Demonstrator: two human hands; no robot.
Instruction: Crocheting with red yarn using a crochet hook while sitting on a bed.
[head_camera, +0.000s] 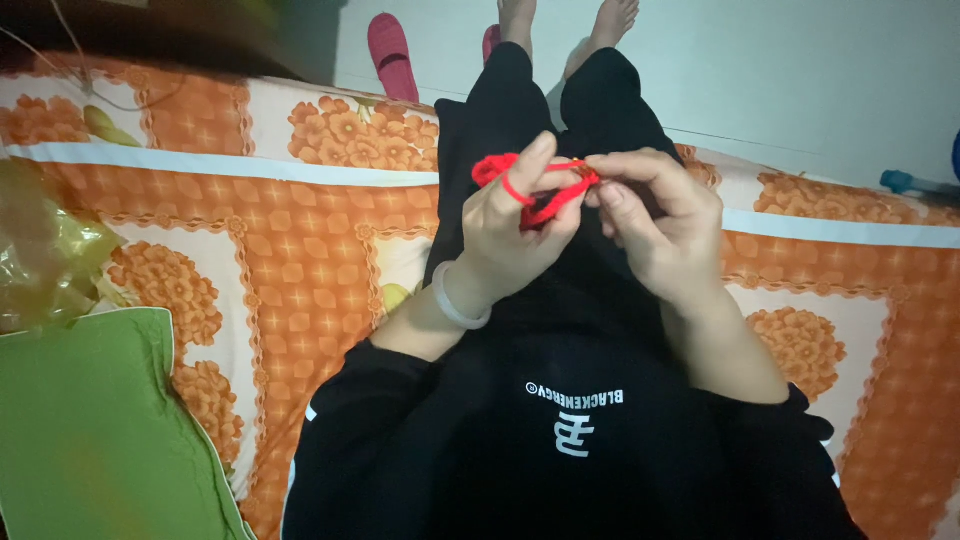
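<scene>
Right hand (655, 225) pinching one end of a red cord (545, 190) between thumb and fingertips; left hand (520, 225) closed about the same cord, with a loop passed round the raised forefinger. The cord is bright red, thin and soft, of uniform colour; it runs taut and nearly level between the two hands, with a small bunched loop at its left end and a second strand slanting down across the left palm. Its finer texture is too blurred to make out. The cord is held above the lap, against black trousers (600, 110). A pale bangle (452, 300) circles the left wrist. Both forearms emerge from the sleeves of a black top (560, 470) bearing a white printed emblem. The person sits on a sheet (300, 250) patterned with orange flowers; a green cushion (90, 430) lies at lower left. Beyond the bare feet, a pink slipper (392, 55) rests on the pale floor.
</scene>
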